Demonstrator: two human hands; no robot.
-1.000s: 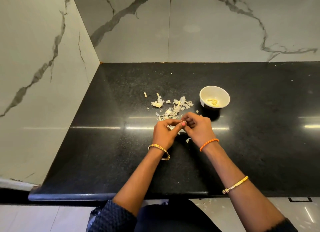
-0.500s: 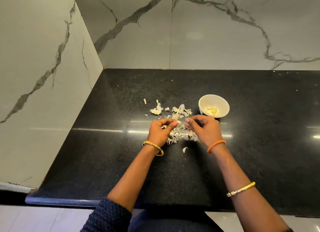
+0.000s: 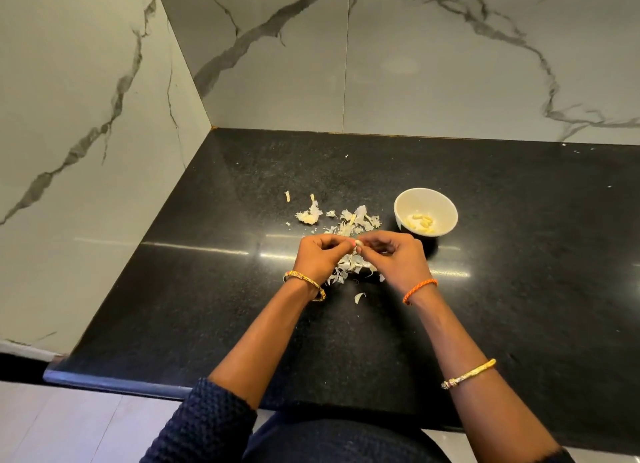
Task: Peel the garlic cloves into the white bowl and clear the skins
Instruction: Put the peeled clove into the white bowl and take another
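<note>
Head view: your left hand [image 3: 320, 255] and right hand [image 3: 393, 256] both pinch one small pale garlic clove [image 3: 359, 244] above papery skins [image 3: 349, 220], left of the round white bowl [image 3: 425, 211].

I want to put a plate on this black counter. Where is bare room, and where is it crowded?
Bare room: the black stone counter right of the white round bowl, and the strip from the papery garlic skins to the left marble wall. Crowded: around the skins and both hands, left and right, pinching a garlic clove.
</note>
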